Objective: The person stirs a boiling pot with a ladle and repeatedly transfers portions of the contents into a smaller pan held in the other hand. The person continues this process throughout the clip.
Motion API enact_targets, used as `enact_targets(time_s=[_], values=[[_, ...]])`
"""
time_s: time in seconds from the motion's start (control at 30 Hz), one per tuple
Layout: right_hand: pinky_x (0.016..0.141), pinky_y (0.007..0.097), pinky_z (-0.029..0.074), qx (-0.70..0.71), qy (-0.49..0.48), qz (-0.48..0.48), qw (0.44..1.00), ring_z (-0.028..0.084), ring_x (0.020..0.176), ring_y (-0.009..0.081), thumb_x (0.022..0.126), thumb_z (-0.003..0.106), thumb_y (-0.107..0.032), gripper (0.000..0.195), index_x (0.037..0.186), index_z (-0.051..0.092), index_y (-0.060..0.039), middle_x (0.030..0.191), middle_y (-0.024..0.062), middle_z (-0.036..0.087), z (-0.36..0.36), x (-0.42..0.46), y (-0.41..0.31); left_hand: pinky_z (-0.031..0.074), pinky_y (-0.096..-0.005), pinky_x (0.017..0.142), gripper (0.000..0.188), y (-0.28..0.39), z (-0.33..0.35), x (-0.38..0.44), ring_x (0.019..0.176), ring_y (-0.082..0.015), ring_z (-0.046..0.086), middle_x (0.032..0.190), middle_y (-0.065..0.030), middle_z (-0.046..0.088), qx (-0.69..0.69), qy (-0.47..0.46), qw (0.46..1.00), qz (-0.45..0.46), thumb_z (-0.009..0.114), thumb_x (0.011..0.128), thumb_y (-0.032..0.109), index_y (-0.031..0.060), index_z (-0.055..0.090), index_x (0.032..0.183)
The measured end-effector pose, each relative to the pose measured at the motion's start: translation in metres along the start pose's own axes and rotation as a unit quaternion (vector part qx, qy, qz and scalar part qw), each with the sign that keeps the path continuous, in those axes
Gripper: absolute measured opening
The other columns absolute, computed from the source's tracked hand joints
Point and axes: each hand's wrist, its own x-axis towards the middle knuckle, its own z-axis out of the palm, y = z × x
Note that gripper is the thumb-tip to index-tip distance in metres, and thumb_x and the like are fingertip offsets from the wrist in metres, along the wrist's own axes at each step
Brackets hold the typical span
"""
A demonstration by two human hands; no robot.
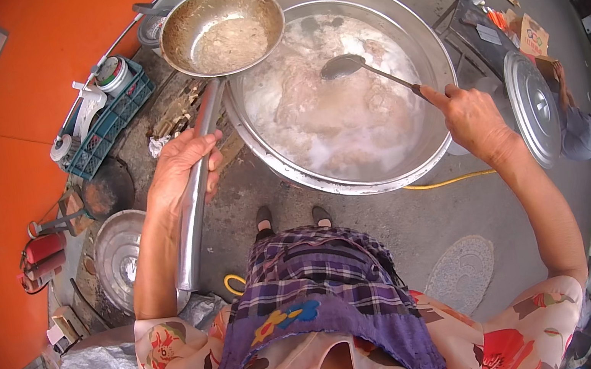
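Note:
A large metal pot (439, 121) stands before me, filled with cloudy liquid under pale foam (331, 115). My left hand (182, 165) grips the thick metal handle (195, 229) of a deep round pan (179, 35). That pan is held at the pot's upper left rim, with pale scum or liquid in its bottom. In my right hand (473, 118) is the dark handle of a ladle (341, 66). Its bowl rests at the foam's surface near the middle of the pot; whether it holds anything is hard to tell.
To the left stand a green plastic crate (115, 123), red fire extinguishers (43, 259) and a metal lid (118, 253) on the ground. A large lid (534, 109) stands upright at right, near a seated person (580, 131). A yellow hose (446, 181) crosses the floor.

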Motion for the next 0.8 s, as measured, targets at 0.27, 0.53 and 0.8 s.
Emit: enact_targets(time_s=[0.27,0.53,0.8], values=[[0.053,0.0328,0.05,-0.04,-0.033,-0.047,0.998,0.06,0.062,0.024,0.069,0.053,0.0,0.039,0.108,0.05,-0.0032,0.071,0.011,0.057,0.02,-0.009,-0.008,0.032,-0.0216,0.029,0.028,0.004,0.005,0.004,0.035,-0.0093,0.043,0.057,-0.0017,0.049,0.001,-0.007,1.0,-0.003,0.058,0.079,0.018,-0.0002,0.049,0.099],[0.055,0.0291,0.05,-0.073,-0.035,-0.108,0.991,0.061,0.063,0.0208,0.072,0.054,-0.003,0.015,0.087,0.054,-0.0005,0.069,0.0092,0.059,0.034,0.03,-0.027,0.032,-0.0223,0.026,0.028,0.003,0.002,0.005,0.032,-0.0094,0.04,0.056,-0.0025,0.046,0.002,-0.004,1.0,-0.004,0.051,0.083,0.017,-0.0043,0.046,0.101],[0.06,0.0293,0.051,-0.066,-0.08,-0.109,0.989,0.063,0.073,0.0214,0.071,0.053,-0.001,0.01,0.08,0.057,-0.0014,0.074,0.0107,0.062,0.031,0.057,-0.024,0.031,-0.0221,0.027,0.028,0.006,-0.001,0.01,0.033,-0.0091,0.041,0.056,-0.0021,0.046,-0.014,0.019,1.0,-0.007,0.05,0.084,0.017,-0.0043,0.046,0.101]])
